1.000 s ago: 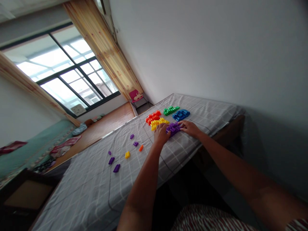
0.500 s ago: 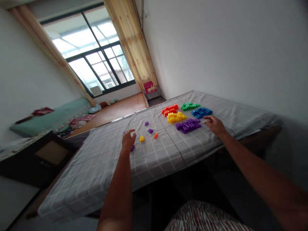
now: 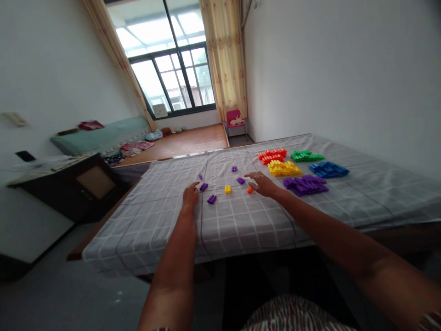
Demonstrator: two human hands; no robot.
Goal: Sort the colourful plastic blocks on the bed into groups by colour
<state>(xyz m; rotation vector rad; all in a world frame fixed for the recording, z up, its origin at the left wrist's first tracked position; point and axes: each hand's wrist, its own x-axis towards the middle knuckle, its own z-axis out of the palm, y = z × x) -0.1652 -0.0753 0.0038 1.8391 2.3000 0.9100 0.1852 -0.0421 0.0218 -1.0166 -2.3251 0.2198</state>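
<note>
My left hand is low over the grey checked cloth, thumb and forefinger apart. Just beyond its fingertips lies a purple plastic piece, with another purple piece nearer me and a small one farther off. My right hand has its fingers spread over an orange piece, holding nothing visible. Beside its fingertips is a purple piece. Between the hands sits a yellow piece; a further purple piece lies behind.
To the right are piles of like pieces: purple, blue, yellow, red-orange and green. The cloth-covered table meets a white wall at right. A dark cabinet stands left.
My right hand has moved left, from beside the blue and purple piles to the loose pieces. The view has turned and levelled. Purple pieces near my left hand show more fully.
</note>
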